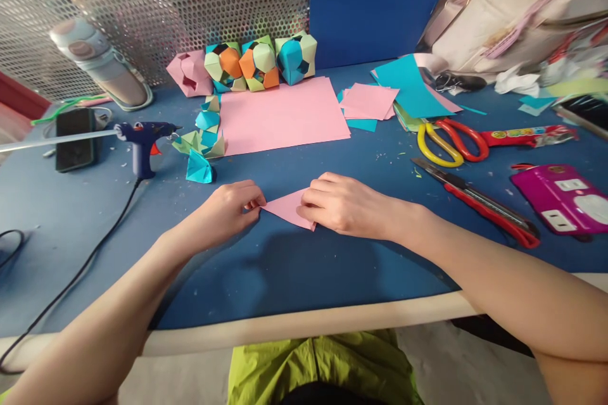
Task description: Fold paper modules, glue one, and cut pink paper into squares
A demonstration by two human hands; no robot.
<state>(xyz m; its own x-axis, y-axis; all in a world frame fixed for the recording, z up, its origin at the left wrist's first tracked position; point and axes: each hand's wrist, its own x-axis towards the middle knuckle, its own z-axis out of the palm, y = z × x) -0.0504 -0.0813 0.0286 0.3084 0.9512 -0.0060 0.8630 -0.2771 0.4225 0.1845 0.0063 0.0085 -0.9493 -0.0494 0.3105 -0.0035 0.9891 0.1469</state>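
A small folded piece of pink paper (286, 207) lies low over the blue table between my hands, its narrow point toward the left. My left hand (232, 205) pinches that pointed end between thumb and fingers. At the wider right end, my right hand (339, 204) has its fingers curled over the paper, and they hide part of it. Just beyond my left hand sits a folded blue paper piece (198, 168), beside green and blue folded pieces (208, 120).
Behind are pink sheets (285, 115) and folded paper balls (259, 63). A glue gun (142, 142), phone (76, 139) and bottle (102, 63) stand left. Scissors (439, 144), a utility knife (479, 202) and a purple power strip (563, 199) lie right, near paper squares (370, 101).
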